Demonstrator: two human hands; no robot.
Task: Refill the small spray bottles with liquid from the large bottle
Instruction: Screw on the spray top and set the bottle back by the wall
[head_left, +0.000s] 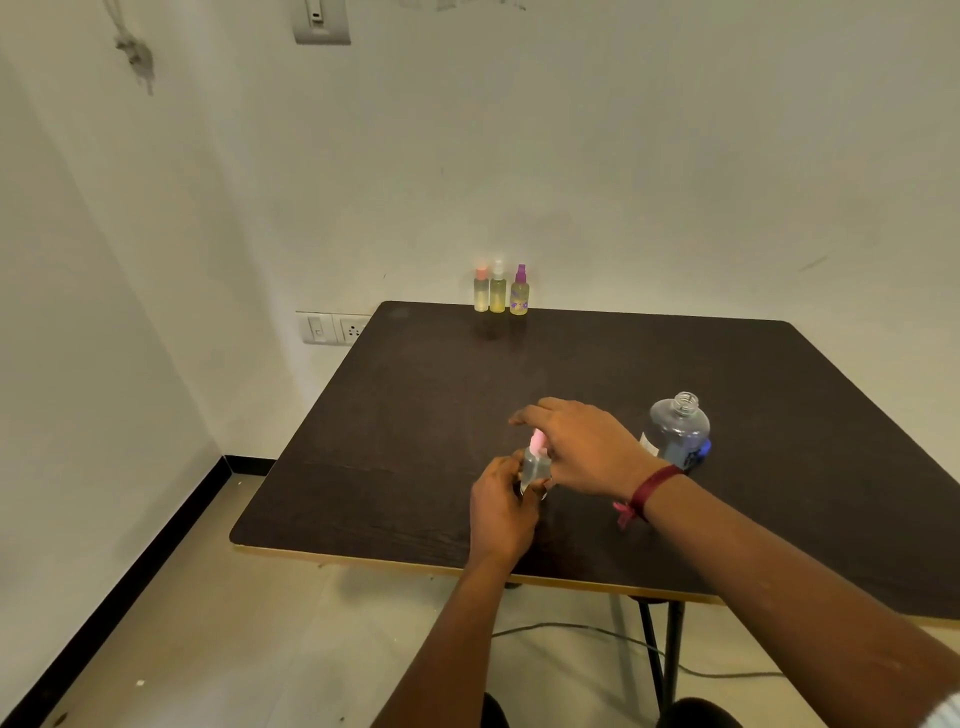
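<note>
Bare forearms (779, 566), maroon thread wristband (655, 488), pink knotted end (625, 512)

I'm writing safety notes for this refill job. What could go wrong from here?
The large bottle stands uncapped close behind the wrist of the right hand; drawing that arm back could tip it and spill. The small spray bottle is gripped by the left hand while the right hand holds its pink sprayer; a slip could drop it onto the table.
</note>
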